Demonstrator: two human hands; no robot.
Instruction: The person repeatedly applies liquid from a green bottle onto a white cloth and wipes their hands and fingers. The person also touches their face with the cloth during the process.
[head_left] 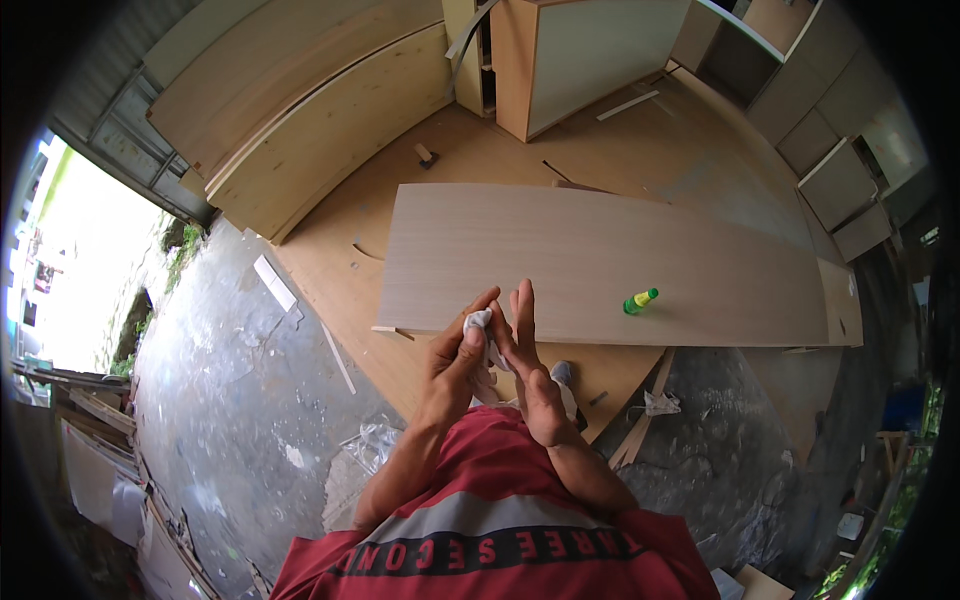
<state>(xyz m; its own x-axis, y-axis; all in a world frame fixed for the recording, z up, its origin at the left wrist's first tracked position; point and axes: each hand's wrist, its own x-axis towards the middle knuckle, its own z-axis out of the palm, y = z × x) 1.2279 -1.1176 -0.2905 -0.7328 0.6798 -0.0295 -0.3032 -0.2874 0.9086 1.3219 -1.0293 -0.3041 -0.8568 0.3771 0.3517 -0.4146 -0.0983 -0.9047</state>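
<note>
A crumpled white cloth [478,320] is bunched in my left hand [452,362], thumb pressed over it. Some of the cloth hangs down between my palms. My right hand [540,385] is held upright close against the left, its fingers stretched out and its palm turned inward. Whether the right palm touches the cloth is hard to see. Beyond both hands lies a long, pale wood-grain panel [580,255]. On the panel, to the right, is a small green bottle [641,301] with a yellow label.
Under the panel is a brown plywood sheet [330,260] on the grey concrete floor [230,400]. A hammer [427,157] lies on the plywood. Large curved boards [330,130] and a cabinet [600,70] stand at the back. Wood strips [640,425] and clear plastic [375,445] lie nearby.
</note>
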